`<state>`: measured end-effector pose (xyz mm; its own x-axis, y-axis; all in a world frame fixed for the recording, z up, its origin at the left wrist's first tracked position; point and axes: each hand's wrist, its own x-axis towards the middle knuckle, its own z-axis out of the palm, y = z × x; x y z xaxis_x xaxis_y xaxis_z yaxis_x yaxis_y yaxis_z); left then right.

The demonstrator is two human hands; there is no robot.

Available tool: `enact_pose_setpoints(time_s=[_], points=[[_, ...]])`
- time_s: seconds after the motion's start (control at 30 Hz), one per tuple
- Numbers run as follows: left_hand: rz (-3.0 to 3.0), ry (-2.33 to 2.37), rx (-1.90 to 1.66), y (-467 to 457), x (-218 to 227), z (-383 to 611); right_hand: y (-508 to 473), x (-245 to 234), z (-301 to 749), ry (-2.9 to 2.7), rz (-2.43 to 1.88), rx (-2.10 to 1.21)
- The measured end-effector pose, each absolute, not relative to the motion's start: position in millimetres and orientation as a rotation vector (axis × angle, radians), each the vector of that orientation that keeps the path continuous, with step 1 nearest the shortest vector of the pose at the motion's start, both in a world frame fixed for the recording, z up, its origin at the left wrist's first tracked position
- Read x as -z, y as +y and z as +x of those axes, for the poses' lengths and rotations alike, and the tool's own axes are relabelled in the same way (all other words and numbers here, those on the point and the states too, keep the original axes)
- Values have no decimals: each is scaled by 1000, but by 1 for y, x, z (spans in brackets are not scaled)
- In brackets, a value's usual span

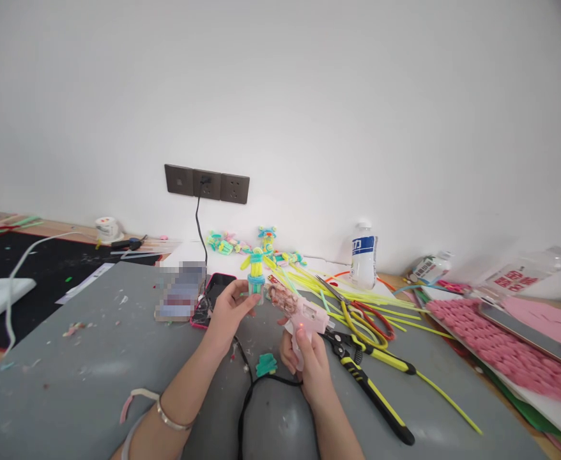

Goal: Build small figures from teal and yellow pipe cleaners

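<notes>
My left hand [227, 313] pinches a small figure made of yellow and teal pipe cleaners [256, 273], held upright above the grey mat [93, 364]. My right hand [307, 361] grips the handle of a pink glue gun [297, 310], its nozzle pointing left and up at the base of the figure. The gun's black cord [252, 399] loops down toward me. A small teal felt piece [266, 365] lies on the mat between my hands.
Yellow-handled pliers [367, 383] and red-handled scissors [361, 310] lie right of the gun among several yellow pipe cleaners [386, 319]. A phone [212, 297] charges from the wall socket [207, 183]. A plastic bottle [363, 254], finished figures [227, 243] and pink foam sheets [501, 345] sit behind and right.
</notes>
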<state>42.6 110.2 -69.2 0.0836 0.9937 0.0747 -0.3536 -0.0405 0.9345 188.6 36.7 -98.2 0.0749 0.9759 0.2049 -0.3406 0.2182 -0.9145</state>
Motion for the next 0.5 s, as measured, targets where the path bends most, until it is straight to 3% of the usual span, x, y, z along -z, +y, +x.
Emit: enact_pose_setpoints(time_s=[0.5], points=[[975, 814, -1336, 110, 68, 43, 42, 113, 194, -1120, -778, -1157]])
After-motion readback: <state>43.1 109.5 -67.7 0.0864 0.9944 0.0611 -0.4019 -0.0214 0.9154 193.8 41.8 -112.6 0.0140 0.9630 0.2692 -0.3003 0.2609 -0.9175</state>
